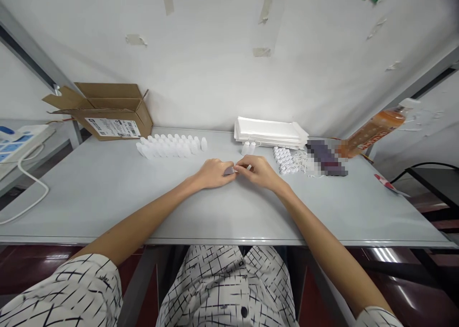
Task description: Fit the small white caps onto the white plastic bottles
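Note:
Near the middle of the grey table (229, 212), my left hand (215, 173) is closed round a small translucent white piece (228, 171), mostly hidden by the fingers. My right hand (258, 170) meets it fingertip to fingertip, its thumb and fingers pinched at the end of the same piece. Just behind my right hand stand two small white bottles (248, 148). Rows of similar white bottles (172, 146) stand upright to the left. On the right lie white caps (284, 159) in rows, with a heap of thin white pieces (303, 161) beside them.
An open cardboard box (113, 116) sits at the back left. White folded sheets (270, 132) are stacked at the back. A blurred dark object (327, 158) and an orange drink bottle (376, 128) are on the right. A white cable (43, 183) lies at the left edge.

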Demonstrator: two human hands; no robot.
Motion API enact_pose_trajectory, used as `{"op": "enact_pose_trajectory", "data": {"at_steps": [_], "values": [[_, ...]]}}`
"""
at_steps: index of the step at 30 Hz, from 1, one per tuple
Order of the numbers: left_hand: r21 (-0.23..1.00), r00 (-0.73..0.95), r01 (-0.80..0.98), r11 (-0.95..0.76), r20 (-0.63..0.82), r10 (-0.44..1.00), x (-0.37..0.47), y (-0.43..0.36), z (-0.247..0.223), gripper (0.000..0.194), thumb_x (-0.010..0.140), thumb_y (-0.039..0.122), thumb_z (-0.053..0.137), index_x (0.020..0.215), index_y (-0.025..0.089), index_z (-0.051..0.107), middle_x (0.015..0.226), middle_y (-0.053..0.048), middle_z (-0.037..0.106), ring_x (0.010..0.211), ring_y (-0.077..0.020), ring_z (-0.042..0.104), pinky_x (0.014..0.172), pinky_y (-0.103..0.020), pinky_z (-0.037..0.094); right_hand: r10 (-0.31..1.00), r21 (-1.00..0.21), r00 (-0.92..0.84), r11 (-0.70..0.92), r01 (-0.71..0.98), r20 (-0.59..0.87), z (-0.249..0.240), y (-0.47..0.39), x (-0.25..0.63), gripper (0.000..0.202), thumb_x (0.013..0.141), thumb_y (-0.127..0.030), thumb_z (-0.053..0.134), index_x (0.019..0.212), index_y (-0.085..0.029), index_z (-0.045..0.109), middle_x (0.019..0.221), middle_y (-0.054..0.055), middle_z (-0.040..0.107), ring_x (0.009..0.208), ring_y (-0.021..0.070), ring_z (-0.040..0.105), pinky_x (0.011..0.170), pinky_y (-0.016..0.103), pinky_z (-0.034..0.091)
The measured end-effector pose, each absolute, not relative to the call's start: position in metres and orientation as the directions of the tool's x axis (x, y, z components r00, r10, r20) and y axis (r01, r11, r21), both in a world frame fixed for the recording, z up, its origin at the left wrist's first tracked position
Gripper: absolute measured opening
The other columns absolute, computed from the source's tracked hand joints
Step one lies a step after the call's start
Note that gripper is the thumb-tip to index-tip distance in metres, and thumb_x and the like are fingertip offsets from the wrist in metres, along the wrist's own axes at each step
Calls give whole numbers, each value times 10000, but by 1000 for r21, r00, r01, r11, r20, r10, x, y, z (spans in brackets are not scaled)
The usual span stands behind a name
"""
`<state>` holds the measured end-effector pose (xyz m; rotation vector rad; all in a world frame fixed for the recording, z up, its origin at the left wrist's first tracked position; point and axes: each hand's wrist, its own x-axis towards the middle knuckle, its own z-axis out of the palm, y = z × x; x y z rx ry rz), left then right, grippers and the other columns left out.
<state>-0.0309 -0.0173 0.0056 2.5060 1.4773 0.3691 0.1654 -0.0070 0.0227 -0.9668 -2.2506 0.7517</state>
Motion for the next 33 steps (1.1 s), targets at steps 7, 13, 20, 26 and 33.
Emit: {"op": "enact_pose_trajectory", "data": {"at_steps": [7,13,20,26,33], "values": [[351,456,815,-460,101,884,-33,-15,6,371,902,495,435,861,207,665,592,-6,624,607,-199,601,591,-283,329,756,-594,-581,625,506,301,22,-9,164,222,949,-311,559,835,-168,686,813,48,638,702,144,555,638,268,387],[295,473,826,-480,99,876,-32,-15,5,360,915,481,432,920,211,670,621,-12,639,625,-200,603,585,-281,315,767,-534,-585,621,573,264,19,-9,160,340,1006,-304,436,710,-182,548,744,33,576,665,142,487,643,275,347],[381,495,772,-508,142,857,-36,-13,3,432,912,590,460,1060,232,652,614,17,617,612,-187,589,609,-270,345,801,-467,-549,591,658,239,19,-8,161,340,1012,-313,400,719,-196,528,754,37,568,656,152,479,628,275,309],[537,456,693,-481,190,869,-36,-13,5,436,913,565,486,1108,215,658,695,19,624,633,-150,554,618,-258,366,840,-596,-488,522,610,236,21,-5,168,274,1004,-359,420,831,-199,559,771,24,609,684,157,512,646,271,330],[585,432,642,-496,258,864,-34,-13,5,383,968,448,433,1084,166,665,881,-32,672,727,-145,564,673,-261,403,876,-683,-426,454,572,225,19,0,170,302,988,-415,431,793,-203,523,688,-7,562,654,147,501,624,263,331]]}}
